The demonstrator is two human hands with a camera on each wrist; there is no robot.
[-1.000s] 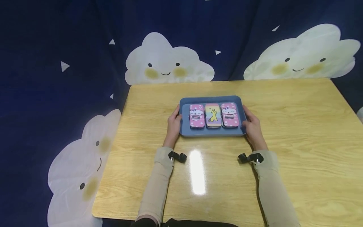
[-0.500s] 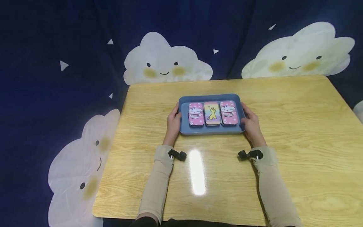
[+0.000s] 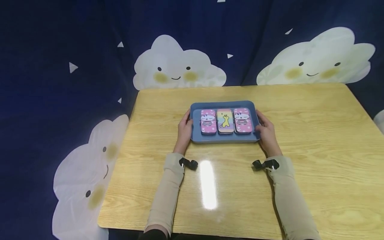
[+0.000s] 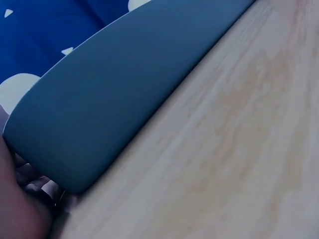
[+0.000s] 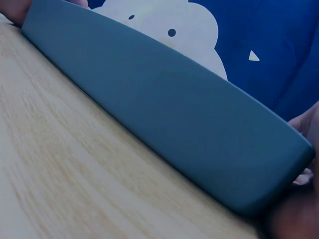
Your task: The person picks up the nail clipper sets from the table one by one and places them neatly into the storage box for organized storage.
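A blue rectangular tray (image 3: 222,138) lies on or close over the wooden table, its long side facing me. My left hand (image 3: 183,132) grips the tray's left end, thumb at the rim. At the opposite end, my right hand (image 3: 268,136) holds on the same way. Three small rounded-corner tins stand in a row inside: a pink cat tin (image 3: 208,121), a giraffe tin (image 3: 225,121) in pastel stripes, and another pink cat tin (image 3: 242,120). Both wrist views show the tray's front wall (image 4: 104,94) close up, with fingers partly hidden behind its corners.
The light wooden table (image 3: 318,150) spreads around the tray, with a bright light reflection in front of it. Behind and to the left hangs a dark blue curtain (image 3: 99,30) with smiling white clouds. A small black camera (image 3: 188,163) is strapped on each sleeved wrist.
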